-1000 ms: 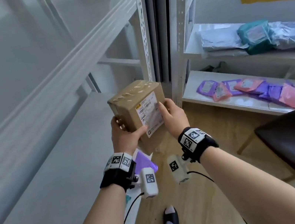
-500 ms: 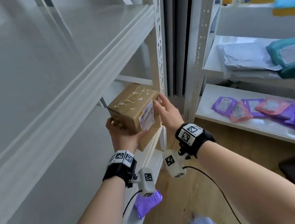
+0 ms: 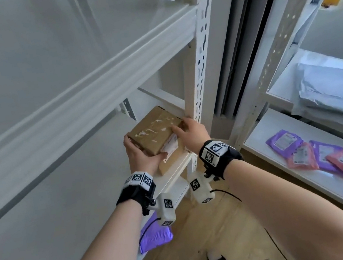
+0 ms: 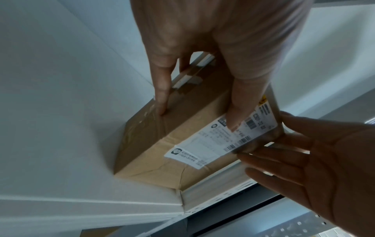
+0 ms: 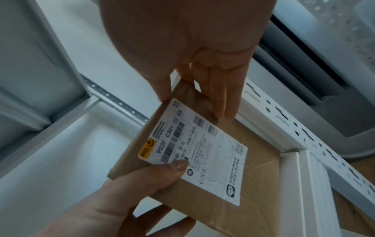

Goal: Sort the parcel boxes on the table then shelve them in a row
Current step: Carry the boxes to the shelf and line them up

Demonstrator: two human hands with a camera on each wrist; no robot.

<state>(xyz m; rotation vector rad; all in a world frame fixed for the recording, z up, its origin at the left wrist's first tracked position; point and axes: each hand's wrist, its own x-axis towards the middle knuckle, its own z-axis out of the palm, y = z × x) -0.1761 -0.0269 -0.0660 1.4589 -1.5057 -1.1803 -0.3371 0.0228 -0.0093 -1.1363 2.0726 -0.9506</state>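
A white metal shelf with slotted uprights carried a brown cardboard parcel box at its front right corner, close against the upright. Whether the box rested fully on the board could not be told. A second rack to the right bore purple and pink mailer bags lying flat on its lower board.
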